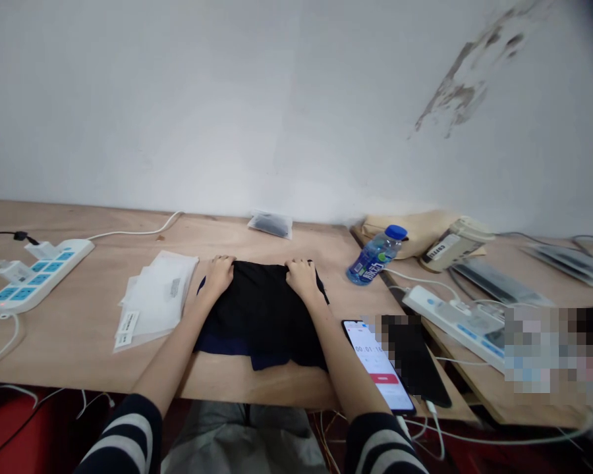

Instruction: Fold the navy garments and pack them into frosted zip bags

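Note:
Black cloth [267,309] with dark blue parts along its lower edge lies spread on the wooden table in front of me. My left hand [221,273] grips its far left corner, fingers curled over the edge. At the far right corner, my right hand [301,275] holds the same cloth, its fingers bent over the border. The cloth lies flat between both forearms. Left of it is a stack of translucent plastic bags [161,296], and a packed bag [271,224] with something dark inside lies beyond it near the wall.
A power strip [42,273] sits at the left. To the right are a blue-capped bottle [375,255], a lit phone [378,365], a dark tablet-like slab [418,362], another power strip [454,326], a coffee cup [454,245] and a beige bag [410,230]. Cables trail around.

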A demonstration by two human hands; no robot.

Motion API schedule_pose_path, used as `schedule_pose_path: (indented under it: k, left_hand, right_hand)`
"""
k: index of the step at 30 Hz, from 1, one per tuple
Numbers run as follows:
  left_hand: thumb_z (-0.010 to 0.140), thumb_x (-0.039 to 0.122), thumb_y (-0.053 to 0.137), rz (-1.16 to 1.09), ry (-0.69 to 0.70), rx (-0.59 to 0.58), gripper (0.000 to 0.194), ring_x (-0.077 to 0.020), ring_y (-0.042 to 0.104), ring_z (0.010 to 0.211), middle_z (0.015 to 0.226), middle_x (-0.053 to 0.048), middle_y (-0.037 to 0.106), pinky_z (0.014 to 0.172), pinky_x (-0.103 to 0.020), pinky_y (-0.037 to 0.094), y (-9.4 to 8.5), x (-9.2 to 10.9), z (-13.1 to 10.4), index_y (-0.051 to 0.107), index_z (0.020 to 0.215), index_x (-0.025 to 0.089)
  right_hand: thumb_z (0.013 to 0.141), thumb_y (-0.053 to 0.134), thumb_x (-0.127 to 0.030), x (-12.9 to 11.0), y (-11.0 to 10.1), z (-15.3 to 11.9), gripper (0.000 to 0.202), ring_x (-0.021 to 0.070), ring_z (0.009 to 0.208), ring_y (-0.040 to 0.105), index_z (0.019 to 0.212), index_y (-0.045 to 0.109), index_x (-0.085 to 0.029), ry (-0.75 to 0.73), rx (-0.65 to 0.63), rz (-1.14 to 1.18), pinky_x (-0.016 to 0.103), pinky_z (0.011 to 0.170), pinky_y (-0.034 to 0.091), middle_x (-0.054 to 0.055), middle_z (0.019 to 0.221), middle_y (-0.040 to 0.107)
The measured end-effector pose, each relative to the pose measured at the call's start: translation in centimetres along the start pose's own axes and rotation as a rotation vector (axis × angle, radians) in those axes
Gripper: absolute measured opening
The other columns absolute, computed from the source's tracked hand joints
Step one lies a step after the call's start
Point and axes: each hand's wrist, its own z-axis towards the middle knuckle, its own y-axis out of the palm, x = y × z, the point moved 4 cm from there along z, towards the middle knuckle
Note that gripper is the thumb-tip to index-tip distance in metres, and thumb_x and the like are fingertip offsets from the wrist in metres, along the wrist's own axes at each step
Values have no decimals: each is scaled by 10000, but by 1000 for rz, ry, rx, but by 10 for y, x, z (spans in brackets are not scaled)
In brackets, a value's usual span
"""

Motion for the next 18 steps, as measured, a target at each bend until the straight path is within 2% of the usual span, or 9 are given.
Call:
schedule_pose_path:
  k: [3,7,11,14,18]
  left_hand:
    - [888,173,528,2,-12,-20,257,-254,646,1024,1047,-103,733,943,-387,448,-4,-10,11,702,1072,212]
    - [864,188,580,-33,21,-4,200,-240,650,1017,971,-62,753,980,-385,410,-15,-22,27,712,1008,229]
    - [845,222,627,-90,58,76,104,-255,652,988,908,-52,756,1015,-446,368,-29,-27,31,716,899,225]
    - [870,267,605,-148,86,152,108,-260,640,1016,949,-52,749,1029,-472,362,-38,-25,16,703,846,226]
    - [915,295,539,-243,147,187,145,-213,654,1010,1007,-40,734,977,-410,454,-40,-19,-30,664,900,223]
  right_hand:
    - [844,492,-118,9,-3,2,320,276,1127,546,1098,680,-162,-24,-14,-30,437,1001,267,164,1177,656]
    - [844,495,-130,31,-15,14,264,262,1045,595,1009,698,-161,-47,-28,-46,498,1054,217,134,1072,700]
    - [898,502,-225,49,-34,19,215,256,997,614,987,689,-168,-104,11,-34,476,1039,266,121,1034,710]
    - [939,470,-258,52,-40,3,233,242,998,609,1028,669,-175,-151,73,-16,419,1021,301,113,1037,707]
    - [972,410,-241,51,-26,-44,261,241,1033,586,1054,649,-176,-170,166,13,388,997,331,104,1051,699]
